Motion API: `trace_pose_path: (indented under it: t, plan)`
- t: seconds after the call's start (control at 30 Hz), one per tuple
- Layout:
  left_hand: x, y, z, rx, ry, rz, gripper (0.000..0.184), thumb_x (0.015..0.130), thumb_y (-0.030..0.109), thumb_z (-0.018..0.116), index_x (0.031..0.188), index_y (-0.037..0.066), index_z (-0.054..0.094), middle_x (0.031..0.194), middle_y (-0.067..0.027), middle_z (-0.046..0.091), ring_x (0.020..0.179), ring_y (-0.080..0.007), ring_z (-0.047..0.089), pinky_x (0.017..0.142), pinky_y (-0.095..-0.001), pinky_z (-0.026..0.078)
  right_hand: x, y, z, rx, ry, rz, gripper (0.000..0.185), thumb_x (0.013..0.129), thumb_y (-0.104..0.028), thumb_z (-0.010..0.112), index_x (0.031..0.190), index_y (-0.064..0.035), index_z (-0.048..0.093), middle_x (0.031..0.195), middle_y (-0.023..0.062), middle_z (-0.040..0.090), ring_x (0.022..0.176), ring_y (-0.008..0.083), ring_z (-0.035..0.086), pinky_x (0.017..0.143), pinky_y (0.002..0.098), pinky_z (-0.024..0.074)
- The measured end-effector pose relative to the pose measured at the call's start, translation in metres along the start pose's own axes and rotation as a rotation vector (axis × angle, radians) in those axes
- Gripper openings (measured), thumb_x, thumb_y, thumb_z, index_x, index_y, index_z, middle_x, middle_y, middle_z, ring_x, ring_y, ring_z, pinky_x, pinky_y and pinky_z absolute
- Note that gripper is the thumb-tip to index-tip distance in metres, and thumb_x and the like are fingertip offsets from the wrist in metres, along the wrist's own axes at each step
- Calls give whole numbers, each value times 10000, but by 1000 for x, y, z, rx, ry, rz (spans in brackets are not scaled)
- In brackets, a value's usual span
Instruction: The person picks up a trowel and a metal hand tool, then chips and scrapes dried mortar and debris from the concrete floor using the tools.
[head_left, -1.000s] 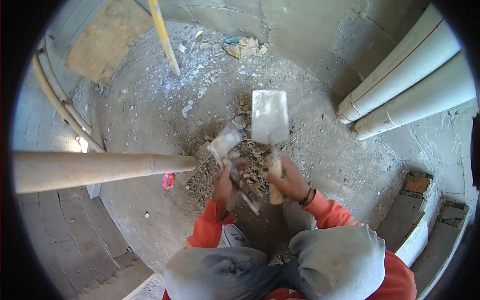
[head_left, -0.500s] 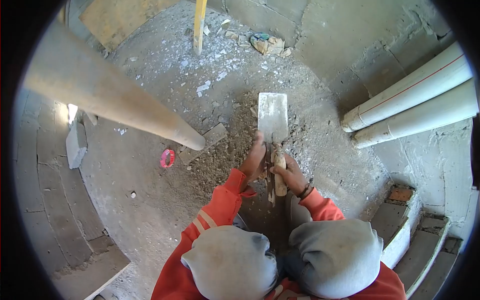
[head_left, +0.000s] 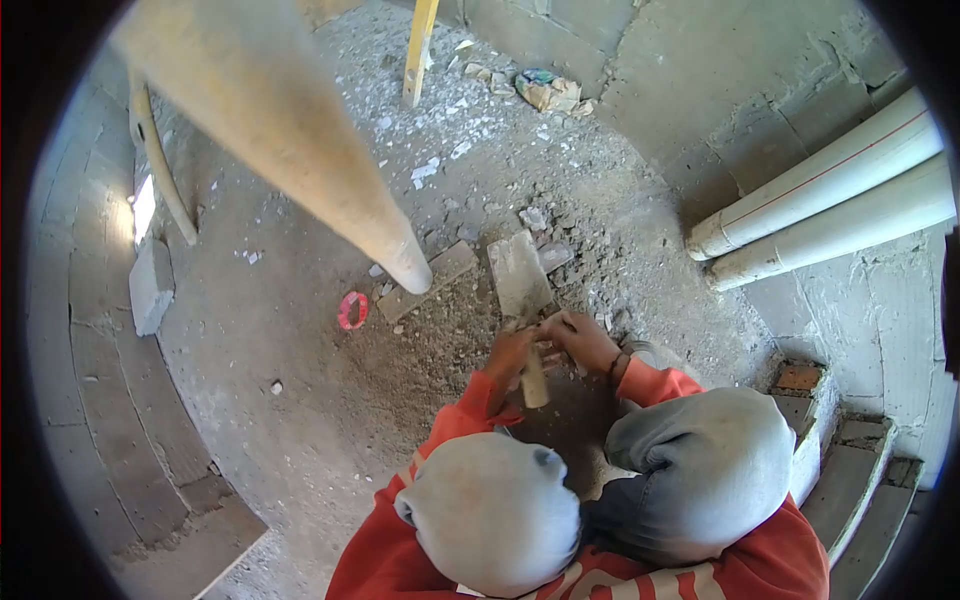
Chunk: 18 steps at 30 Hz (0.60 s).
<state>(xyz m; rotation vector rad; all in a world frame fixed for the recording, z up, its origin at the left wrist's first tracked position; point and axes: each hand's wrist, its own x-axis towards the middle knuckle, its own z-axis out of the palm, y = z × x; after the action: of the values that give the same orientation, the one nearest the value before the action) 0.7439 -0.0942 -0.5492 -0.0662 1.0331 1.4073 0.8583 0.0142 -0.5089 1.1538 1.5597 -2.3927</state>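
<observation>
A trowel with a flat, rectangular, grey-smeared blade (head_left: 520,272) points away from me over the rubble. Its wooden handle (head_left: 535,385) comes down between my hands. My left hand (head_left: 510,352) is closed around the handle close to the blade. My right hand (head_left: 583,340) meets it from the other side, fingers curled in at the trowel's neck. What those right fingers pinch is hidden. Loose dirt and broken mortar lie around the blade, with a flat grey chunk (head_left: 555,256) just beside it.
A thick pole (head_left: 340,190) slants down at the left, close to a flat board piece (head_left: 440,280) and a pink ring-shaped roll (head_left: 352,310). White pipes (head_left: 820,195) lean at the right wall. A yellow post (head_left: 420,55) and a crumpled bag (head_left: 548,90) are farther back.
The trowel has tilted to the left and its blade sits lower in view. My hands have drawn together at its neck. Dark thin strips beside the handle no longer show.
</observation>
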Motion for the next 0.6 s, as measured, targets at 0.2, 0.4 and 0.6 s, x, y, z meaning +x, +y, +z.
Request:
trace_pose_path:
  t: [0.2, 0.4, 0.6]
  plan:
    - [-34, 44, -28, 400, 79, 179, 338, 902, 144, 560, 1196, 6, 467, 830, -116, 655, 606, -166, 625, 492, -284, 510, -22, -13, -46, -556, 366, -415, 669, 735, -234, 773, 1237, -55, 369, 869, 150, 635, 743, 287, 648, 687, 373, 504]
    - [7, 9, -92, 1472, 45, 807, 311, 909, 149, 571, 1188, 41, 488, 830, -87, 613, 607, -169, 615, 510, -297, 493, 7, -22, -135, -907, 750, -455, 402, 886, -251, 577, 1154, 44, 528, 743, 228, 613, 660, 378, 604, 592, 416, 467]
    - [-10, 7, -26, 360, 330, 59, 369, 886, 192, 655, 1193, 93, 477, 801, -40, 581, 594, -136, 583, 498, -279, 486, -16, -142, -155, -365, 681, -819, 168, 977, -167, 503, 1001, -10, 556, 627, -3, 485, 501, 111, 423, 471, 276, 355]
